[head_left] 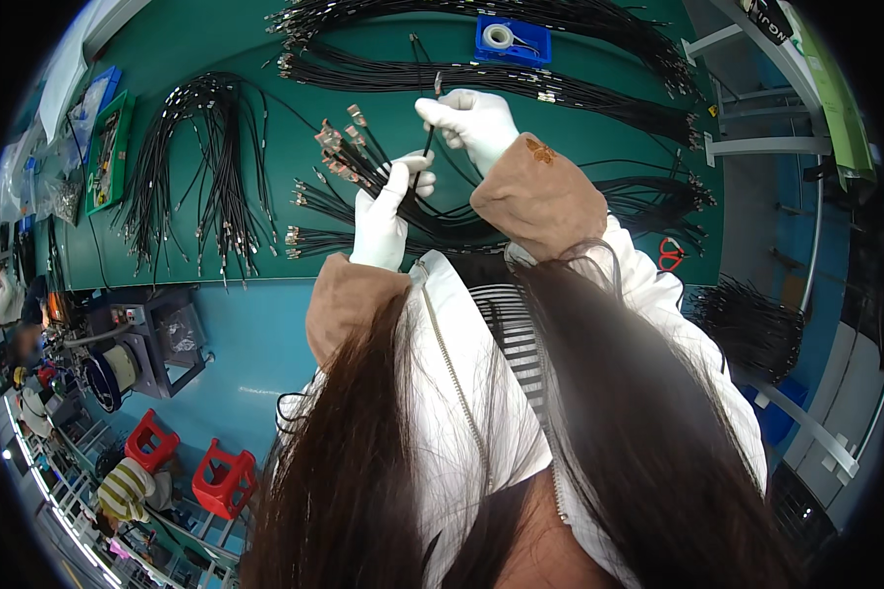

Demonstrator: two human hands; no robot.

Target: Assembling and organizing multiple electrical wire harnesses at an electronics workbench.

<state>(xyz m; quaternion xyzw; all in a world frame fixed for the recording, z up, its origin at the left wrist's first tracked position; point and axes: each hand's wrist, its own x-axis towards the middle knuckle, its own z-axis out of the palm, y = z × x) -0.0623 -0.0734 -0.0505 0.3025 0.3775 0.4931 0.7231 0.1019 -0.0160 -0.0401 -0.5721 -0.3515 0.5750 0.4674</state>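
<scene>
My left hand [381, 228], in a white glove, is closed around a bundle of black cables [363, 175]. Their metal connector ends fan out above the thumb. Higher and to the right, my gloved right hand [473, 120] pinches one black cable [429, 142] just below its connector, which points up past the fingertips. That cable runs down toward my left fingers. Under and behind my hands, more black cables [309, 239] lie across the green table [295, 98], with connectors at their ends.
At the far side, long cable bundles [383, 75] stretch across the table near a blue tray [535, 42] holding a white tape roll. An arched cable bundle [206, 93] and a green bin [108, 152] lie left. Red-handled scissors [670, 253] rest right. Red stools [224, 478] stand lower left.
</scene>
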